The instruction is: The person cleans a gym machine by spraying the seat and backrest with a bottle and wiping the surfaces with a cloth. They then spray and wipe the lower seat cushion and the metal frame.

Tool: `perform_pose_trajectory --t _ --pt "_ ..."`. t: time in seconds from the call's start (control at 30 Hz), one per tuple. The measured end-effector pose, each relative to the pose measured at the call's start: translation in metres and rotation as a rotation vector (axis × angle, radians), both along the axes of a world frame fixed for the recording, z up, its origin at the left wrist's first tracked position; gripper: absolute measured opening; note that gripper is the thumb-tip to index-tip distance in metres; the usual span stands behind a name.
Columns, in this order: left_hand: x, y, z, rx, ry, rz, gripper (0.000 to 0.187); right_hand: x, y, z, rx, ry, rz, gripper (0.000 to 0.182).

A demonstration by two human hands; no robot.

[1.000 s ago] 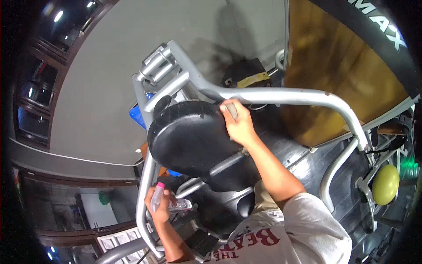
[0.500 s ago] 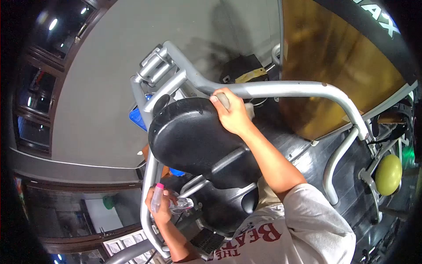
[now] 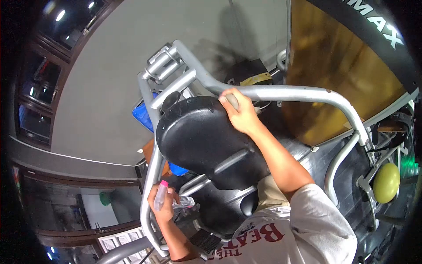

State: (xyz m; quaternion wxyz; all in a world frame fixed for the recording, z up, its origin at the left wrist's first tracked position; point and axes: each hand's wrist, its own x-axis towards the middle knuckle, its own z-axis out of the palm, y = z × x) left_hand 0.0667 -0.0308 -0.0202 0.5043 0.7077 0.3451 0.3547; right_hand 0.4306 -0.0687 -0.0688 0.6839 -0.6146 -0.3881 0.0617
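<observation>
My left hand (image 3: 163,206) is closed around a clear spray bottle (image 3: 184,202) with a pink tip, low on the left beside a silver frame tube. My right hand (image 3: 241,115) is closed on a greyish cloth (image 3: 231,101), mostly hidden by the fingers. It presses at the upper right edge of a black padded backrest (image 3: 198,132), close under a silver tube (image 3: 281,93). The pad belongs to an exercise machine, and a lower black seat (image 3: 220,209) shows beneath it.
The silver frame curves down on the right to the dark floor (image 3: 347,182). A yellow-green ball-shaped object (image 3: 386,183) is at the far right. A brown glossy panel (image 3: 338,66) stands behind the tube, and a grey wall (image 3: 110,88) rises at the left. Blue objects (image 3: 143,116) lie behind the frame.
The view has shifted slightly, so the machine appears a little farther right. My right hand stays at the pad's edge with the cloth; my left still holds the bottle.
</observation>
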Motion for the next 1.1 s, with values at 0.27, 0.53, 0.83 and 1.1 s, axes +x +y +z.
perform_pose_trajectory --t 0.27,0.53,0.83,1.1 --pt "-0.002 0.004 -0.001 -0.008 -0.008 0.032 0.023 -0.004 0.000 0.012 0.057 -0.102 0.010 0.017" --pt "-0.007 -0.001 0.002 0.015 -0.060 0.018 0.022 -0.022 -0.033 0.019 -0.074 -0.068 0.018 0.016" --pt "-0.014 -0.001 0.004 0.049 -0.021 0.056 0.027 0.004 0.010 0.074 -0.355 -0.117 0.160 0.021" --pt "-0.015 0.003 0.006 0.143 0.014 0.014 0.011 -0.017 -0.009 0.060 -0.268 -0.213 0.043 0.021"
